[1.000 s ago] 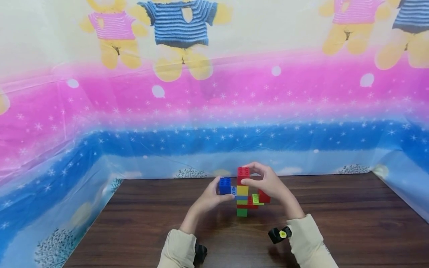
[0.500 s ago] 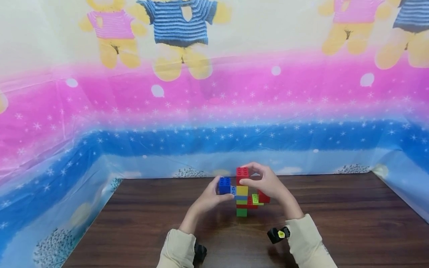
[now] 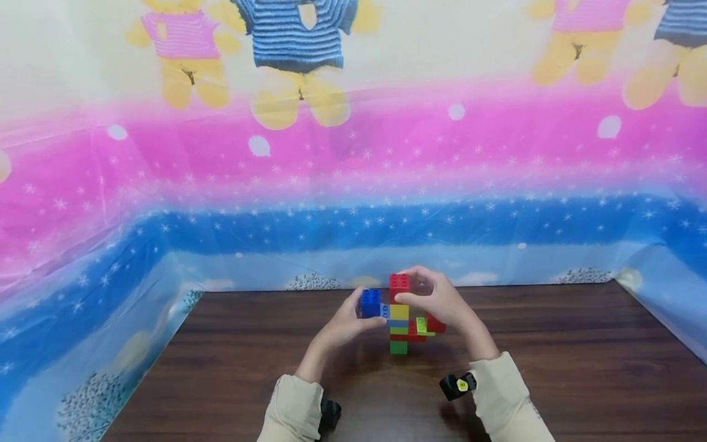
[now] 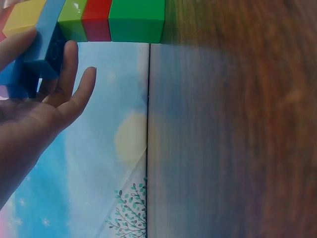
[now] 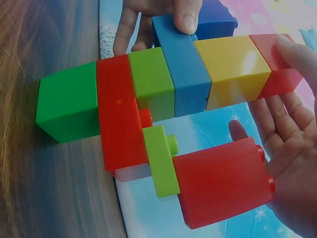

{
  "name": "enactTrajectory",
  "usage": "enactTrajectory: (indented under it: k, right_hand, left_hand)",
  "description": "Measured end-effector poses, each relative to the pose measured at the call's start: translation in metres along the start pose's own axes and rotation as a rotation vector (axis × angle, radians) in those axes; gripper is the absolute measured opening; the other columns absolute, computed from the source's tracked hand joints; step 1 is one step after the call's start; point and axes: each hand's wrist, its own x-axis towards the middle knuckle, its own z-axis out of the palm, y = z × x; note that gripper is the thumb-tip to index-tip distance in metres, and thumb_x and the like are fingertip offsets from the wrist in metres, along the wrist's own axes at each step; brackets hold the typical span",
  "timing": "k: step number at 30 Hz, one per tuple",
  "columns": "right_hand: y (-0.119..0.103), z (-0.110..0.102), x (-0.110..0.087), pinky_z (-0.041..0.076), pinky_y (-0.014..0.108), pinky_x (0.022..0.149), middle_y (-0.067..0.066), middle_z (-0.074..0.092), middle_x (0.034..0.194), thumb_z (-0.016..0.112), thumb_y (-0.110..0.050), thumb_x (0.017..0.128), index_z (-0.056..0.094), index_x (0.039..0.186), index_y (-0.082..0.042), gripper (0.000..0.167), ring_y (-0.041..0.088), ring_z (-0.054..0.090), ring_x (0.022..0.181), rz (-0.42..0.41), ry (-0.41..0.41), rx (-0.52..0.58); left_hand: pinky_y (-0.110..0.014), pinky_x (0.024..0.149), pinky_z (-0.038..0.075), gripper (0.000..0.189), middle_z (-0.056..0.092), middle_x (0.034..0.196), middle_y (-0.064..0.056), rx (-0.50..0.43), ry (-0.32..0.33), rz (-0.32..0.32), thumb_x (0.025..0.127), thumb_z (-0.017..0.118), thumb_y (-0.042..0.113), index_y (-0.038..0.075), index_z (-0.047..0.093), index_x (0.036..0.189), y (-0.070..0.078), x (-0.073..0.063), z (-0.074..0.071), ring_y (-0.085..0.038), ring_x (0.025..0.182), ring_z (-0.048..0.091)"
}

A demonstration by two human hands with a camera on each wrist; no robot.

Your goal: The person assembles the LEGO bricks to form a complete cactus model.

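An upright tower of toy building blocks appears to stand on the table, its green block [image 3: 398, 347] lowest. Above come a long red block [image 5: 121, 116], a lime block [image 5: 151, 82], a long blue block [image 5: 183, 64], a yellow block [image 3: 399, 312] and a red top block [image 3: 399, 282]. My left hand [image 3: 343, 324] grips the left arm of the tower, thumb on the long blue block, fingers behind the dark blue block [image 3: 370, 304] seated there. With thumb and fingers, my right hand [image 3: 444, 301] pinches the red top block. A thin lime block [image 5: 161, 161] and another red block [image 5: 223, 183] form the right arm.
The dark wooden table [image 3: 232, 380] reaches back to a printed cloth backdrop [image 3: 353, 227] with bears and snowflakes. Black wrist cameras, one at the right cuff [image 3: 458, 387], sit close above the tabletop.
Both hands keep the same hold, and the tower stands as before. Only the head view has shifted slightly.
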Motion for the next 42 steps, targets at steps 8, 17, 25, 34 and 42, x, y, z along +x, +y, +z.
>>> enactTrajectory:
  k: [8, 17, 25, 34, 42]
  right_hand:
    - [0.0005, -0.0007, -0.0003, 0.055, 0.037, 0.088, 0.011, 0.066, 0.115, 0.070, -0.029, 0.089, 0.060, 0.121, -0.014, 0.037, 0.025, 0.062, 0.107, 0.000, -0.009, 0.012]
    - [0.0011, -0.0006, -0.0004, 0.054, 0.036, 0.086, 0.009, 0.067, 0.112, 0.071, -0.032, 0.088, 0.061, 0.120, -0.018, 0.036, 0.025, 0.062, 0.105, 0.024, 0.000, 0.025]
    - [0.0010, 0.0000, -0.0017, 0.054, 0.037, 0.087, 0.008, 0.067, 0.114, 0.071, -0.034, 0.088, 0.060, 0.122, -0.018, 0.039, 0.024, 0.062, 0.105, 0.038, 0.002, 0.021]
    - [0.0018, -0.0012, 0.0006, 0.056, 0.042, 0.090, 0.010, 0.066, 0.122, 0.068, -0.033, 0.091, 0.058, 0.130, -0.016, 0.043, 0.029, 0.062, 0.112, 0.025, 0.009, -0.022]
    - [0.0055, -0.0017, -0.0004, 0.055, 0.044, 0.093, 0.014, 0.065, 0.126, 0.067, -0.034, 0.092, 0.056, 0.134, -0.011, 0.049, 0.032, 0.061, 0.117, 0.037, 0.028, -0.058]
  left_hand:
    - [-0.050, 0.104, 0.048, 0.060, 0.057, 0.133, -0.016, 0.008, -0.008, 0.012, 0.091, 0.068, 0.023, 0.008, 0.038, 0.140, -0.0005, 0.0005, -0.0006, -0.032, 0.122, 0.056]
    - [-0.051, 0.104, 0.047, 0.059, 0.056, 0.133, -0.017, 0.011, -0.005, 0.013, 0.091, 0.068, 0.023, 0.008, 0.038, 0.140, 0.0007, 0.0003, -0.0007, -0.033, 0.123, 0.056]
    - [-0.052, 0.105, 0.047, 0.057, 0.056, 0.133, -0.018, 0.009, 0.000, 0.014, 0.091, 0.068, 0.022, 0.008, 0.039, 0.139, 0.0016, -0.0006, -0.0004, -0.034, 0.124, 0.055]
    - [-0.051, 0.104, 0.047, 0.060, 0.056, 0.133, -0.016, 0.001, 0.012, 0.005, 0.091, 0.068, 0.026, 0.009, 0.038, 0.141, 0.0008, -0.0005, -0.0010, -0.031, 0.122, 0.056]
    - [-0.050, 0.104, 0.048, 0.060, 0.057, 0.132, -0.016, -0.012, 0.007, 0.008, 0.091, 0.068, 0.027, 0.010, 0.038, 0.141, -0.0007, -0.0003, 0.0000, -0.030, 0.121, 0.057]
